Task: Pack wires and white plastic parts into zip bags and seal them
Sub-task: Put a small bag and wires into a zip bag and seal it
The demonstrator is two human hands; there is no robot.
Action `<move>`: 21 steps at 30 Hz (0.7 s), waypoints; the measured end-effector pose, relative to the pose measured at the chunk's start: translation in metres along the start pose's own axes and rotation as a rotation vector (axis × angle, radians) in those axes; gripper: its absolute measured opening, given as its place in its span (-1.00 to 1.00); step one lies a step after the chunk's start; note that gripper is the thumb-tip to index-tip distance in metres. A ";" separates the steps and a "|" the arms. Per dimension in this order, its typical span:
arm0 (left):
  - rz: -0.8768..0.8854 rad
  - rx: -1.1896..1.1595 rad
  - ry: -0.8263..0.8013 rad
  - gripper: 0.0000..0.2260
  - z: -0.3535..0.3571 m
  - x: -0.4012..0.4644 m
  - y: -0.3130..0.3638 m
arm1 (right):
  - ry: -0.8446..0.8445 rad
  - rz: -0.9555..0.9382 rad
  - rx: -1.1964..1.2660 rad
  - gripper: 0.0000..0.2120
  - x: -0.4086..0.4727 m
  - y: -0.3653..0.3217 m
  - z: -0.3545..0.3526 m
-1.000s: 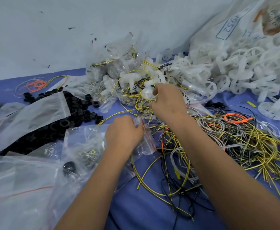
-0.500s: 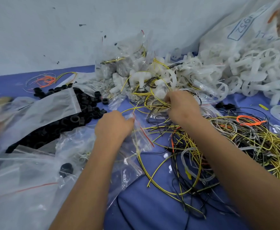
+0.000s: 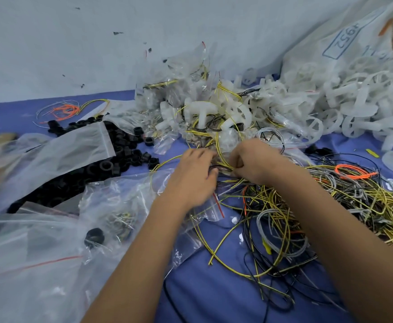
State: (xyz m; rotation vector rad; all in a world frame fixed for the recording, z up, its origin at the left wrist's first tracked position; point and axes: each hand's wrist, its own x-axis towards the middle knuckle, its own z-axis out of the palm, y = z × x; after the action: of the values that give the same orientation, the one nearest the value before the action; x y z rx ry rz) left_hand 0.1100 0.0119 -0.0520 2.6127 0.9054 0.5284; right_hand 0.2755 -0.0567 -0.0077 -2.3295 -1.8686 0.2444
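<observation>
Wires (image 3: 223, 159), yellow and black, meet between 2 hands: the right hand (image 3: 256, 159) pinches them while the left hand (image 3: 195, 176) apparently grips a zip bag (image 3: 214, 206) on the blue counter (image 3: 214, 287), likely for loading. White plastic parts (image 3: 354, 106) lie heaped behind.

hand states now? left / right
Left hand: fingers curled at the wire bundle; actual grip cannot be told.
Right hand: closed, pinching the same yellow-and-black wire bundle.

Bench (image 3: 214, 299) blue. Wires (image 3: 272, 206) yellow with black stripes, black, grey, orange. Rings (image 3: 106, 166) black. Plastic parts (image 3: 354, 108) white. Zip bag (image 3: 210, 206) clear, red line.
</observation>
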 end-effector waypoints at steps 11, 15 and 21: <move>-0.154 0.030 0.046 -0.66 -0.002 0.002 0.000 | -0.009 0.000 0.066 -0.77 -0.020 -0.006 -0.028; -0.174 0.028 0.087 -0.73 0.000 0.003 -0.001 | 0.610 0.170 0.232 -0.83 -0.004 -0.013 -0.032; -0.152 0.026 0.119 -0.77 0.003 0.001 0.001 | 0.606 -0.051 0.125 -0.86 0.033 -0.029 -0.031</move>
State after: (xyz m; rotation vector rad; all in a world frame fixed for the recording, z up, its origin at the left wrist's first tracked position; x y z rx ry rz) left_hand 0.1121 0.0114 -0.0541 2.5306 1.1442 0.6409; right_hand 0.2614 -0.0182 0.0272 -1.9671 -1.5499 -0.3106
